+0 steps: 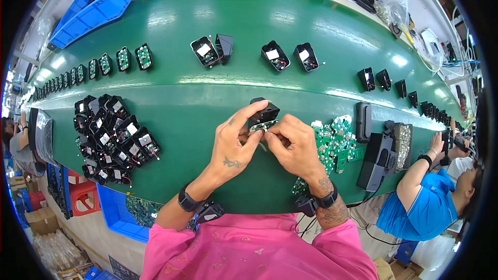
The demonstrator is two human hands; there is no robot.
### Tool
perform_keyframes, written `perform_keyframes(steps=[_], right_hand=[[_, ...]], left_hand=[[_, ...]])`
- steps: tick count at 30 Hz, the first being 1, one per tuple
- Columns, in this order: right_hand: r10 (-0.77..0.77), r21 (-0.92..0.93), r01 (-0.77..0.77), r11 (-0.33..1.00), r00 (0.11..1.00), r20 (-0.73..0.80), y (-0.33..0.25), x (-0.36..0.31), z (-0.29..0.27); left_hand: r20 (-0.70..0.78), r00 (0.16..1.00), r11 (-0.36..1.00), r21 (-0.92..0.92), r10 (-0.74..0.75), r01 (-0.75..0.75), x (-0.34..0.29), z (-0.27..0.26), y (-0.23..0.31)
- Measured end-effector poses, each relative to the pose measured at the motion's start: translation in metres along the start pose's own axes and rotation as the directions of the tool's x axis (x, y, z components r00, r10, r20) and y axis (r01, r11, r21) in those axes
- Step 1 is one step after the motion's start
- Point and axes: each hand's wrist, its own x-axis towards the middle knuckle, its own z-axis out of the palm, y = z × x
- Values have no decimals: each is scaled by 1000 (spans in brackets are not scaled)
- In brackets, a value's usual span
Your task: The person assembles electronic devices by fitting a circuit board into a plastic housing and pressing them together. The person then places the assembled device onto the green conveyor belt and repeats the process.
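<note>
My left hand point(232, 142) grips a black plastic housing point(265, 114) above the middle of the green bench, index finger over its top and thumb at its lower side. A small green circuit board point(266, 125) sits at the housing's lower opening. The fingers of my right hand point(294, 144) are pinched at the board's edge; the exact contact point is hidden by the fingertips. Right of that hand, loose green circuit boards point(328, 142) lie in a pile. Black housings with white labels and wires point(106, 137) are heaped to the left.
Across the bench point(207, 109) runs a row of housings with boards point(105, 65), continuing with housings point(275, 57) toward the right. A blue crate point(98, 8) stands far left, a blue bin point(116, 212) below the bench. At right are a grey-black device point(374, 163) and a co-worker point(425, 202).
</note>
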Motion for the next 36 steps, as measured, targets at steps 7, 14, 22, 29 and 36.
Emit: perform_keyframes(steps=[7, 14, 22, 29, 36], right_hand=[[-11, 15, 10, 1000, 996, 84, 6, 0, -3], [74, 78, -86, 993, 986, 148, 4, 1, -8], [108, 87, -123, 989, 981, 163, 4, 1, -8], [52, 37, -55, 998, 995, 81, 5, 0, 1], [161, 96, -159, 983, 987, -13, -5, -1, 3]], left_hand=[[67, 995, 989, 122, 70, -78, 5, -4, 1], [166, 982, 977, 176, 93, -122, 7, -11, 3], [207, 978, 982, 182, 6, -44, 6, -11, 9], [83, 977, 886, 412, 197, -213, 1, -1, 2], [-4, 999, 999, 22, 41, -41, 3, -4, 4]])
